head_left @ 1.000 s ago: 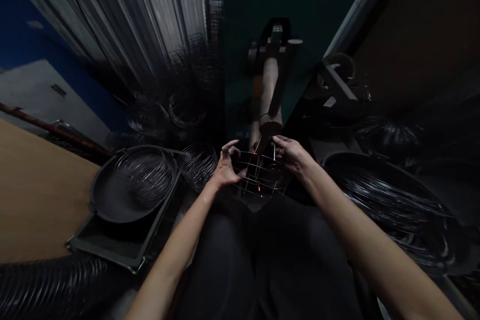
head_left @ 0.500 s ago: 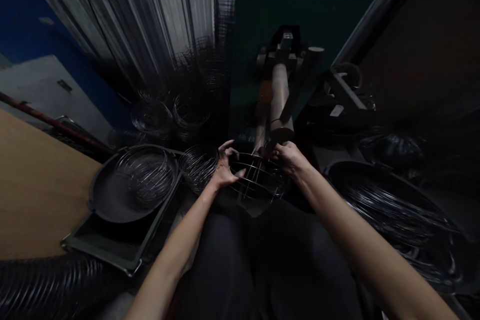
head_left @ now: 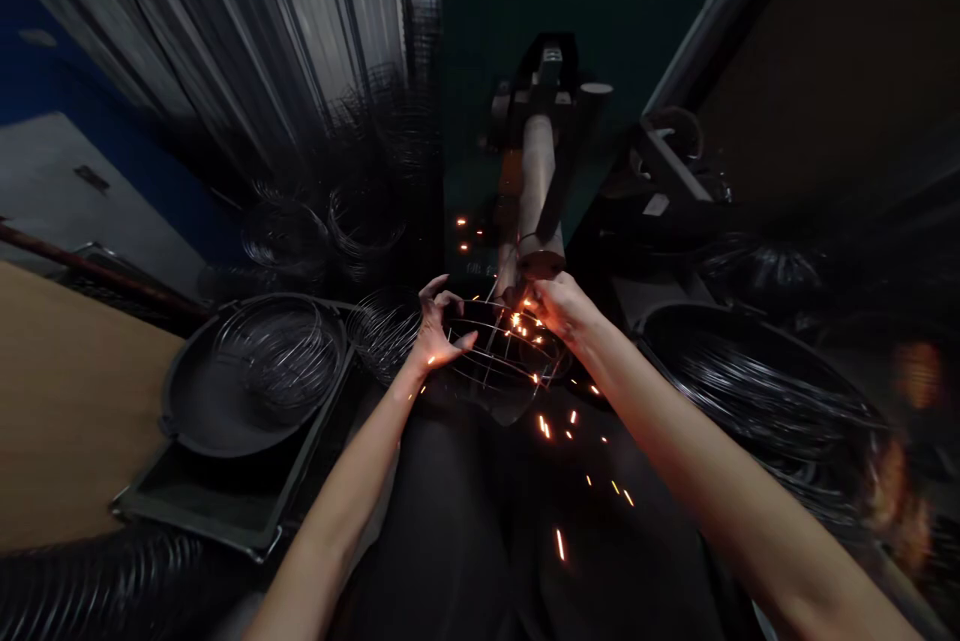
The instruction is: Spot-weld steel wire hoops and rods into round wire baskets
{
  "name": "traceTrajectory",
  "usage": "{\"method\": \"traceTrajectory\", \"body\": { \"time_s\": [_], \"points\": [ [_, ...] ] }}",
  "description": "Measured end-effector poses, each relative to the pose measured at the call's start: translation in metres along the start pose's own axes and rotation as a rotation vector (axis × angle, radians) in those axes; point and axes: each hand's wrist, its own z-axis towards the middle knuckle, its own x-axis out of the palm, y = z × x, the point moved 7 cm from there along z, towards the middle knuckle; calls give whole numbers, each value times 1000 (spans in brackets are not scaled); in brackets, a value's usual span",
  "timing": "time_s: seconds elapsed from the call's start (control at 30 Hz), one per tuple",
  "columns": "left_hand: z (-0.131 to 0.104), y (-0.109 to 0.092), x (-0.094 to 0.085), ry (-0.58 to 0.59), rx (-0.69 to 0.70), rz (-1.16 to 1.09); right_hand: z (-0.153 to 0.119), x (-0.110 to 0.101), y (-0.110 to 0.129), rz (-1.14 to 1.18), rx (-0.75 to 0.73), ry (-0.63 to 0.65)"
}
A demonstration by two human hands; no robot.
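A round wire frame [head_left: 487,353] of metal rings joined by cross wires sits in front of me, below the tip of the spot welder's cylindrical arm [head_left: 537,181]. My left hand [head_left: 439,329] curls round its left side, thumb on the near ring and fingers at the far one. Pinched fingers of my right hand [head_left: 561,306] hold the frame's far right part, close beside the welder tip; the fingertips are partly hidden. Bright sparks [head_left: 517,321] burst from the contact spot and fall over the frame and my dark-clothed lap.
On the left, a black round pan [head_left: 195,391] with wire rings rests on a green crate [head_left: 202,501]. Wire coils [head_left: 386,331] stand beside it. At right, a dark basin [head_left: 652,326] holds many wires [head_left: 765,411]. The green machine body [head_left: 637,31] rises ahead.
Sparks have appeared at the welder tip and scattered downward. Both hands keep their grip on the frame. The whole view has shifted slightly, with the scene moving left.
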Motion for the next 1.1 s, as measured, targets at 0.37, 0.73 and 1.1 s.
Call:
{"method": "traceTrajectory", "body": {
  "time_s": [0.37, 0.73, 1.1],
  "points": [
    [-13, -10, 7, 250, 112, 148, 8, -17, 31, -35, 178, -85],
    [-44, -88, 31, 392, -381, -58, -166, 25, -42, -749, -313, 50],
    [-36, -124, 24, 384, -448, -244, -195, -69, 73, -1204, -685, -25]
  ]
}}
